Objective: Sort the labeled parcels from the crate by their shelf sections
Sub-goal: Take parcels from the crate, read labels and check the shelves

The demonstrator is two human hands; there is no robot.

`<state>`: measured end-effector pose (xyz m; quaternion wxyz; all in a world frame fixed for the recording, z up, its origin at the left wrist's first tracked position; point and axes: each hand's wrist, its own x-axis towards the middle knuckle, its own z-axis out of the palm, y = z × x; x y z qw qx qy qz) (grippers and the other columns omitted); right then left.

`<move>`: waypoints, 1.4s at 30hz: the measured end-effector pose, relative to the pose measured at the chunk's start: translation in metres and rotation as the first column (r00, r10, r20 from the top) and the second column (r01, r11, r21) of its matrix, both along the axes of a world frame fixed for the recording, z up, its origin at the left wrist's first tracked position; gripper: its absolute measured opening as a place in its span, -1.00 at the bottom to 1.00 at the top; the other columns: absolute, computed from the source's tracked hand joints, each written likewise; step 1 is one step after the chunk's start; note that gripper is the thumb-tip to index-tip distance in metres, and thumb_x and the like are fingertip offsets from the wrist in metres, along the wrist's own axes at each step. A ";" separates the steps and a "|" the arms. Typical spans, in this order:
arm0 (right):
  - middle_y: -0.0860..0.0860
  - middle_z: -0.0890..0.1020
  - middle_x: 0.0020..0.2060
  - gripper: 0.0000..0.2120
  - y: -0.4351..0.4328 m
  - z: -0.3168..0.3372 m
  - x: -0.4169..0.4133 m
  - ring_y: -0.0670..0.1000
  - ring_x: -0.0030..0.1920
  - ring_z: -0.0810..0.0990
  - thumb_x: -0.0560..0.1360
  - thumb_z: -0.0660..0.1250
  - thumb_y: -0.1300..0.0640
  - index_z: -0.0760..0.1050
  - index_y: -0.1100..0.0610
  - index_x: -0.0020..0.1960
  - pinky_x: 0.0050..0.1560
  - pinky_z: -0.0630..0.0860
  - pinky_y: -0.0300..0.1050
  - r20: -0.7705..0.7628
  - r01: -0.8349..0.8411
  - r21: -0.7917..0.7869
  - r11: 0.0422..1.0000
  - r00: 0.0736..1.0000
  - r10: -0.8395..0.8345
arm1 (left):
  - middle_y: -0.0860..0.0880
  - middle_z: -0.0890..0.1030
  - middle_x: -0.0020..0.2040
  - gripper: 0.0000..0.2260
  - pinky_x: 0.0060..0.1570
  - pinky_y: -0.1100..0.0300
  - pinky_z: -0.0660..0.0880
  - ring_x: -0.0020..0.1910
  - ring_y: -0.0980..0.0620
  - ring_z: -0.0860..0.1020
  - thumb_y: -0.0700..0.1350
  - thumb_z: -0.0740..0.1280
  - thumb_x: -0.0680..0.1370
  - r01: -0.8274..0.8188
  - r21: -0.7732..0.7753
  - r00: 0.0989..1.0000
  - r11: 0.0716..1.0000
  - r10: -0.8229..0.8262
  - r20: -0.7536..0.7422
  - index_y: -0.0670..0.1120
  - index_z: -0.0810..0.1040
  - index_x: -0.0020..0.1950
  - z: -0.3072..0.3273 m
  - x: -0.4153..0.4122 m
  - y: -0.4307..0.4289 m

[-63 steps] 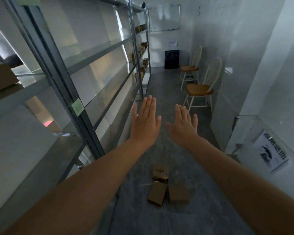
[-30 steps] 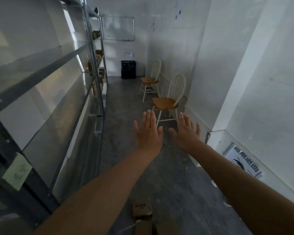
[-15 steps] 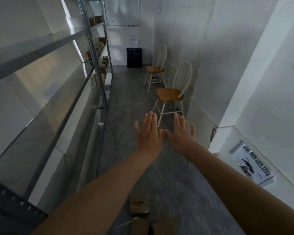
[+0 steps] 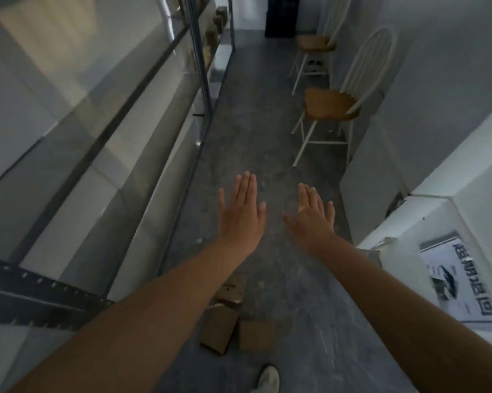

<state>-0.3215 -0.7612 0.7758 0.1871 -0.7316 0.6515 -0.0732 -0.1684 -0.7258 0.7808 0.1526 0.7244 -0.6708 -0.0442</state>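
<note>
— Head view: where are the parcels (image 4: 230, 319)?
— On the grey floor (image 4: 267, 143), lower centre of the frame, beside the shelving (image 4: 120, 114) at left
— And the hands?
— Left hand (image 4: 241, 214) and right hand (image 4: 313, 217) both flat, fingers spread, empty, mid-frame above the floor

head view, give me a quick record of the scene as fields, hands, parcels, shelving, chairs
left hand: open, flat, empty, held out over the floor
right hand: open, flat, empty, apart from the left
parcels: three brown cardboard ones on the floor, below the left forearm
shelving: metal, along the left side
chairs: two, against the right wall
shoe: white, bottom edge
</note>
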 end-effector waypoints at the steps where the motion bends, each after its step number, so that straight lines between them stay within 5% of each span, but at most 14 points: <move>1: 0.01 -0.08 0.59 -0.26 -0.003 -0.013 -0.002 -0.02 0.57 -0.17 0.60 0.12 -0.12 -0.18 0.11 0.59 0.50 -0.26 0.16 -0.008 -0.011 0.023 1.000 1.000 0.011 | -0.01 -0.08 0.63 -0.46 0.53 -0.15 -0.17 0.60 0.05 -0.14 0.03 -0.01 0.69 -0.027 0.024 1.000 0.999 0.027 -0.005 -0.10 -0.09 0.62 -0.011 0.003 0.001; 14: 0.04 -0.02 0.58 -0.30 0.016 -0.216 0.005 0.02 0.57 -0.08 0.61 0.13 -0.09 -0.12 0.12 0.60 0.52 -0.18 0.15 0.012 -0.007 0.351 0.936 1.000 0.002 | -0.05 -0.06 0.62 -0.46 0.52 -0.15 -0.15 0.60 0.02 -0.11 0.03 -0.02 0.69 -0.189 0.325 0.981 0.927 0.190 0.027 -0.13 -0.08 0.61 -0.201 0.064 0.033; 22: 0.09 0.12 0.55 -0.34 0.056 -0.404 -0.033 0.12 0.54 0.12 0.61 0.14 -0.11 0.01 0.13 0.58 0.51 0.02 0.12 -0.155 0.192 0.542 0.818 0.980 -0.128 | -0.05 0.01 0.62 -0.49 0.54 -0.12 -0.16 0.60 0.02 -0.06 0.00 -0.01 0.69 -0.157 0.565 0.983 0.810 0.185 0.008 -0.14 -0.02 0.61 -0.393 0.056 0.066; 30: 0.15 0.14 0.55 -0.41 0.101 -0.624 -0.034 0.17 0.53 0.15 0.66 0.07 -0.07 0.01 0.16 0.58 0.48 0.14 0.13 -0.136 0.161 0.736 0.658 0.987 -0.090 | -0.11 0.18 0.58 -0.55 0.53 -0.09 -0.09 0.59 -0.03 0.02 -0.01 -0.02 0.70 -0.118 0.779 0.953 0.616 0.292 -0.086 -0.13 0.15 0.56 -0.624 0.031 0.122; 33: 0.20 0.22 0.51 -0.43 0.107 -0.693 -0.023 0.22 0.47 0.26 0.66 0.07 -0.05 0.06 0.21 0.56 0.45 0.23 0.15 -0.104 0.189 0.757 0.626 0.980 -0.170 | -0.19 0.30 0.51 -0.59 0.51 -0.10 0.05 0.54 -0.15 0.17 -0.01 -0.03 0.70 -0.172 0.858 0.869 0.484 0.484 -0.099 -0.18 0.29 0.47 -0.694 0.022 0.131; 36: 0.26 0.36 0.41 -0.46 0.114 -0.741 -0.010 0.25 0.37 0.39 0.66 0.05 -0.06 0.18 0.27 0.50 0.34 0.35 0.09 -0.089 0.296 0.767 0.569 0.928 -0.362 | -0.24 0.52 0.25 -0.58 0.29 0.03 0.34 0.26 -0.18 0.46 0.00 -0.03 0.70 -0.170 0.894 0.698 0.414 0.691 -0.187 -0.25 0.47 0.27 -0.736 0.010 0.135; 39: 0.26 0.42 0.36 -0.47 0.122 -0.767 -0.005 0.25 0.33 0.42 0.67 0.03 -0.09 0.23 0.29 0.46 0.28 0.36 0.08 -0.085 0.404 0.781 0.475 0.824 -0.561 | -0.16 0.50 0.27 -0.56 0.13 0.20 0.26 0.13 0.00 0.43 0.03 -0.04 0.71 -0.148 0.915 0.520 0.374 0.817 -0.250 -0.18 0.46 0.36 -0.751 -0.003 0.132; 42: 0.23 0.40 0.39 -0.45 0.123 -0.766 -0.004 0.23 0.36 0.40 0.67 0.01 -0.10 0.21 0.27 0.49 0.29 0.36 0.07 -0.079 0.461 0.786 0.412 0.735 -0.673 | -0.14 0.40 0.43 -0.54 0.35 0.09 0.23 0.36 -0.09 0.38 0.06 -0.04 0.71 -0.155 0.938 0.391 0.312 0.891 -0.231 -0.15 0.33 0.49 -0.745 -0.006 0.124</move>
